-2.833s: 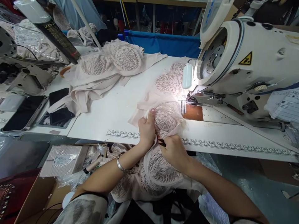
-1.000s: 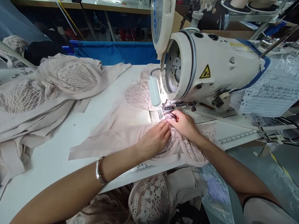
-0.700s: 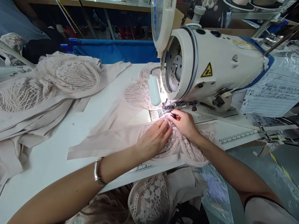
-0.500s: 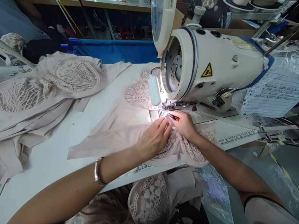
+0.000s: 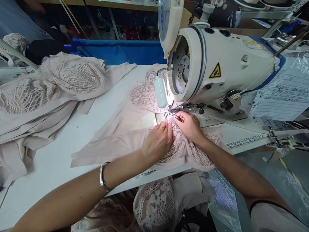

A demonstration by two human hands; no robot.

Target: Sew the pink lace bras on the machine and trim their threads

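A pale pink lace bra (image 5: 198, 154) lies on the sewing table, its edge under the presser foot (image 5: 172, 110) of a white sewing machine (image 5: 224, 61). My left hand (image 5: 160, 137) is closed on the bra's edge, fingertips just in front of the foot. Close beside it, my right hand (image 5: 189, 125) pinches a small dark tool (image 5: 179, 118) with an orange-red part, whose kind I cannot make out. Its fingertips also rest at the fabric by the foot. A small whitish piece shows between both hands. The needle point is hidden in glare.
A pile of lace bras (image 5: 74, 75) lies on the left of the table. More lace pieces (image 5: 154, 206) rest on my lap. A small lamp (image 5: 160, 92) hangs by the needle. Written paper (image 5: 282, 93) covers the right side. Another person's sleeve (image 5: 14, 22) shows at far left.
Both hands have shifted slightly up toward the presser foot, bringing the bra's edge with them. My left fingers lie straighter now. The view has moved a little.
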